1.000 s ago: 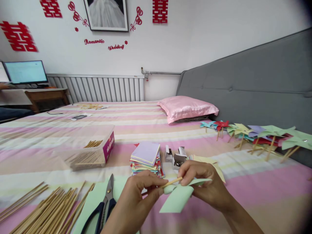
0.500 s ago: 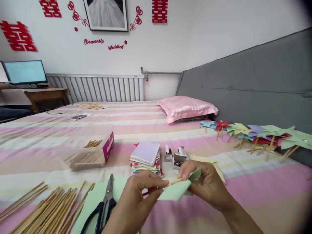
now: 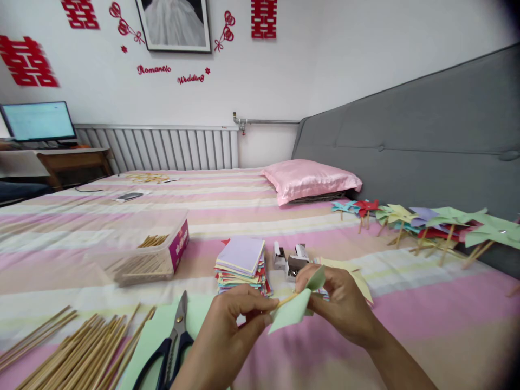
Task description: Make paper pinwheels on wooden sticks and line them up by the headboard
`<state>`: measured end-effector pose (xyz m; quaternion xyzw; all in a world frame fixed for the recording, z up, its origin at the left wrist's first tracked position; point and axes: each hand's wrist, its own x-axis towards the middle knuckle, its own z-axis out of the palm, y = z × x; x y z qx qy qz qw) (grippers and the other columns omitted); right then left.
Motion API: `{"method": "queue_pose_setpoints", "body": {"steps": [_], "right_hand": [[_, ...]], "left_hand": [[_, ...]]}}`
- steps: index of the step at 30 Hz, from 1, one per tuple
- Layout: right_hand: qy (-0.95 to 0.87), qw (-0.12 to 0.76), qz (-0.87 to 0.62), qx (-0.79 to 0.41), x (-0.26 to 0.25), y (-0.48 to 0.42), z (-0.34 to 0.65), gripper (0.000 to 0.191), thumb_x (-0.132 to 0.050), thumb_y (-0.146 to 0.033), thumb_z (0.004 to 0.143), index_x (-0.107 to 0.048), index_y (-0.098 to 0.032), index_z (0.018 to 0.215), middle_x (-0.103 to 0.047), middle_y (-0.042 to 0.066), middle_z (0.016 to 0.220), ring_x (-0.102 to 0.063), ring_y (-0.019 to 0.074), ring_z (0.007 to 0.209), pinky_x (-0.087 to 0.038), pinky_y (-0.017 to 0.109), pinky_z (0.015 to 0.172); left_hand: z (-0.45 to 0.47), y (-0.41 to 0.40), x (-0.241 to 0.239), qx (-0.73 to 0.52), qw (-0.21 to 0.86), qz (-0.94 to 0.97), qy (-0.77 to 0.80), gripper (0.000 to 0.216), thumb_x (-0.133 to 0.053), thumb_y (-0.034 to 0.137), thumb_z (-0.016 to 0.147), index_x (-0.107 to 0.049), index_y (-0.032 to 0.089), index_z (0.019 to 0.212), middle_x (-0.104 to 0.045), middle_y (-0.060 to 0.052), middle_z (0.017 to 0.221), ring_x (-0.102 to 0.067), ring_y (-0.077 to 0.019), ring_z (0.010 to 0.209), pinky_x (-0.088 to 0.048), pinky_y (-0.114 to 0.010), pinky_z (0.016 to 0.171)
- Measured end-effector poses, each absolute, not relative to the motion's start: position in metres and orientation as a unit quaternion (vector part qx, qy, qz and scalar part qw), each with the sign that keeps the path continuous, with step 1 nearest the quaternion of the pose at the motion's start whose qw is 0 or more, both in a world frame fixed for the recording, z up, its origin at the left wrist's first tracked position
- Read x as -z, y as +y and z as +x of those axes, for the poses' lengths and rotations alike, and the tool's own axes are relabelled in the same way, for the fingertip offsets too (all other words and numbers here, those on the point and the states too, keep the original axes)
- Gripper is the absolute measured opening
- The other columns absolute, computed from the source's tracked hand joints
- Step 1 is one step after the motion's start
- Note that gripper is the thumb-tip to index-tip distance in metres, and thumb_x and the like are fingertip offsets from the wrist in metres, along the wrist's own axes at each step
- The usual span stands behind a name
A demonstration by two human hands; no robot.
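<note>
Between my two hands is a pale green paper pinwheel (image 3: pixel 293 312), its blades tilted over a thin wooden stick (image 3: pixel 286 299). The fingers and thumb of my left hand (image 3: pixel 242 320) pinch the stick at its left side. My right hand (image 3: pixel 335 292) is closed around the pinwheel's centre, where the blades meet the stick; its fingertips partly hide that spot. Just beyond my hands stand small boxes (image 3: pixel 296 264) with shiny metal pieces and a stack of coloured paper squares (image 3: pixel 241 260). Scissors (image 3: pixel 174 336) lie by my left forearm on green paper (image 3: pixel 152 327).
Loose wooden sticks (image 3: pixel 81 352) lie at the front left, with a clear plastic box (image 3: pixel 142 265) of sticks behind them. Finished pinwheels (image 3: pixel 450 216) line the right side by the grey headboard (image 3: pixel 406 135). A pink pillow (image 3: pixel 311 179) rests farther back on the striped bed.
The pinwheel has tilted, its near blade swinging to point down and left while another blade rises by my right fingers. Both hands keep hold, and the view has shifted slightly.
</note>
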<state>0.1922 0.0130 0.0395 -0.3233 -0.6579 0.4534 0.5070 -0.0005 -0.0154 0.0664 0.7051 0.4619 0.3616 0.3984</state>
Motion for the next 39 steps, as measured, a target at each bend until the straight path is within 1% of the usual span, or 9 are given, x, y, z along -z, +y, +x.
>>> {"method": "queue_pose_setpoints", "body": {"steps": [8,12,14,18,21,25,28,34,39], "right_hand": [[-0.577,0.527,-0.388,-0.489,-0.044,0.017,0.195,0.024,-0.074,-0.035,0.061,-0.062,-0.016,0.069,-0.057,-0.001,0.061,-0.051,0.0133,0.059,-0.041,0.022,0.054],[-0.484,0.57,-0.384,-0.542,-0.047,0.02,0.197,0.031,-0.074,-0.037,0.061,-0.064,-0.016,0.081,-0.063,0.003,0.07,-0.058,0.0183,0.07,-0.045,0.026,0.063],[-0.455,0.586,-0.364,-0.563,-0.047,0.021,0.198,0.035,-0.073,-0.039,0.062,-0.063,-0.017,0.087,-0.064,0.003,0.073,-0.058,0.0186,0.069,-0.046,0.028,0.063],[-0.378,0.636,-0.325,-0.589,-0.041,0.028,0.203,0.039,-0.058,-0.049,0.073,-0.061,-0.017,0.096,-0.063,0.005,0.08,-0.058,0.016,0.07,-0.046,0.025,0.062],[-0.325,0.662,-0.314,-0.599,-0.036,0.033,0.206,0.038,-0.054,-0.048,0.076,-0.063,-0.015,0.093,-0.062,0.006,0.083,-0.056,0.0131,0.068,-0.045,0.023,0.061],[-0.314,0.676,-0.331,-0.578,-0.035,0.034,0.202,0.034,-0.057,-0.046,0.075,-0.063,-0.015,0.09,-0.06,0.003,0.078,-0.051,0.0104,0.061,-0.043,0.021,0.057],[-0.367,0.66,-0.352,-0.554,-0.037,0.03,0.197,0.032,-0.059,-0.044,0.074,-0.063,-0.015,0.087,-0.059,0.003,0.074,-0.05,0.0105,0.059,-0.04,0.022,0.056],[-0.519,0.557,-0.386,-0.52,-0.039,0.023,0.187,0.029,-0.069,-0.039,0.065,-0.064,-0.015,0.08,-0.059,0.001,0.068,-0.049,0.0113,0.058,-0.038,0.023,0.055],[-0.543,0.539,-0.383,-0.518,-0.036,0.023,0.182,0.025,-0.072,-0.037,0.06,-0.062,-0.014,0.063,-0.055,-0.001,0.059,-0.048,0.0126,0.059,-0.039,0.024,0.057]], "left_hand": [[-0.008,-0.01,-0.065,-0.321,0.387,0.7,0.506,0.027,-0.049,0.026,0.079,-0.064,0.02,0.101,-0.067,-0.005,0.086,-0.057,-0.0194,0.08,-0.04,-0.027,0.067],[-0.015,-0.005,-0.058,-0.291,0.346,0.715,0.534,0.027,-0.044,0.032,0.081,-0.066,0.016,0.078,-0.06,-0.002,0.067,-0.051,-0.0167,0.065,-0.035,-0.025,0.058],[-0.014,-0.002,-0.052,-0.31,0.379,0.697,0.525,0.027,-0.043,0.033,0.082,-0.063,0.015,0.076,-0.057,-0.001,0.063,-0.049,-0.0148,0.061,-0.035,-0.025,0.058],[-0.005,0.0,-0.043,-0.363,0.495,0.618,0.492,0.021,-0.045,0.033,0.082,-0.055,0.015,0.085,-0.064,-0.003,0.071,-0.054,-0.0132,0.062,-0.036,-0.025,0.059],[0.007,0.0,-0.036,-0.383,0.533,0.586,0.475,0.019,-0.047,0.033,0.081,-0.051,0.015,0.081,-0.067,-0.008,0.079,-0.058,-0.0144,0.067,-0.037,-0.027,0.063],[0.031,-0.003,-0.024,-0.413,0.576,0.544,0.449,0.015,-0.049,0.03,0.079,-0.047,0.016,0.077,-0.068,-0.01,0.081,-0.06,-0.015,0.066,-0.037,-0.026,0.061],[0.045,-0.007,-0.018,-0.433,0.569,0.536,0.449,0.014,-0.049,0.03,0.08,-0.047,0.016,0.078,-0.067,-0.009,0.081,-0.06,-0.0156,0.07,-0.039,-0.026,0.062],[0.051,-0.009,-0.017,-0.413,0.557,0.558,0.456,0.014,-0.047,0.03,0.081,-0.048,0.016,0.078,-0.066,-0.011,0.083,-0.061,-0.017,0.072,-0.041,-0.028,0.065],[0.05,-0.009,-0.017,-0.41,0.557,0.573,0.44,0.014,-0.048,0.029,0.08,-0.048,0.016,0.075,-0.064,-0.009,0.078,-0.061,-0.0173,0.071,-0.04,-0.027,0.061]]}}
